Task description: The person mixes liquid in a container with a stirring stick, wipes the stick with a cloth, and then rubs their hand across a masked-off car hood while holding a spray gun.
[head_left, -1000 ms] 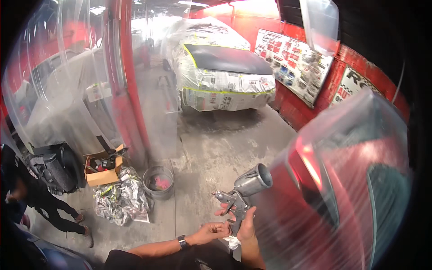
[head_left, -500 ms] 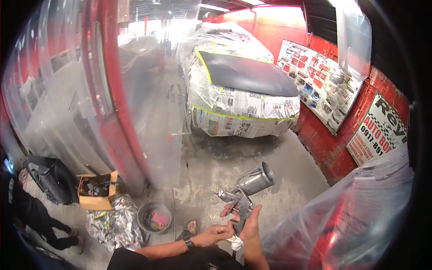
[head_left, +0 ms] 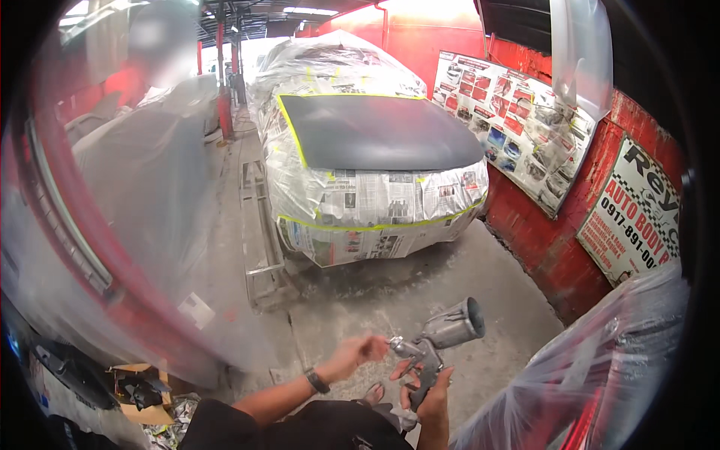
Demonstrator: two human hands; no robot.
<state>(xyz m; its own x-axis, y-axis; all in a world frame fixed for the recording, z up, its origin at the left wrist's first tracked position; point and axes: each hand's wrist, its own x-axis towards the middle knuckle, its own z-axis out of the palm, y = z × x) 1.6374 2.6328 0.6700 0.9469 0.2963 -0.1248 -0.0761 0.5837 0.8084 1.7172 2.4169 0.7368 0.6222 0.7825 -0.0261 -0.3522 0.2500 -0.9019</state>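
My right hand (head_left: 429,397) grips a metal spray gun (head_left: 426,369) by its handle; its cup (head_left: 454,322) tilts up to the right, and something white hangs below the handle. My left hand (head_left: 360,351) is beside the gun's nozzle, blurred, so I cannot tell whether it touches it or how its fingers are set. Ahead stands a vehicle (head_left: 375,199) masked in newspaper, plastic and yellow tape, with a dark grey hood panel (head_left: 379,131) uncovered.
Translucent plastic curtains (head_left: 150,195) hang on the left. A cardboard box (head_left: 139,394) lies lower left. Red walls (head_left: 532,247) carry boards (head_left: 517,124) at right. A plastic-covered red vehicle (head_left: 540,375) is at lower right. A metal frame (head_left: 259,225) lies beside the masked vehicle.
My left hand has left the bottom of the gun's handle and moved up toward the nozzle. The view has shifted, bringing the masked vehicle nearer and the box lower in view.
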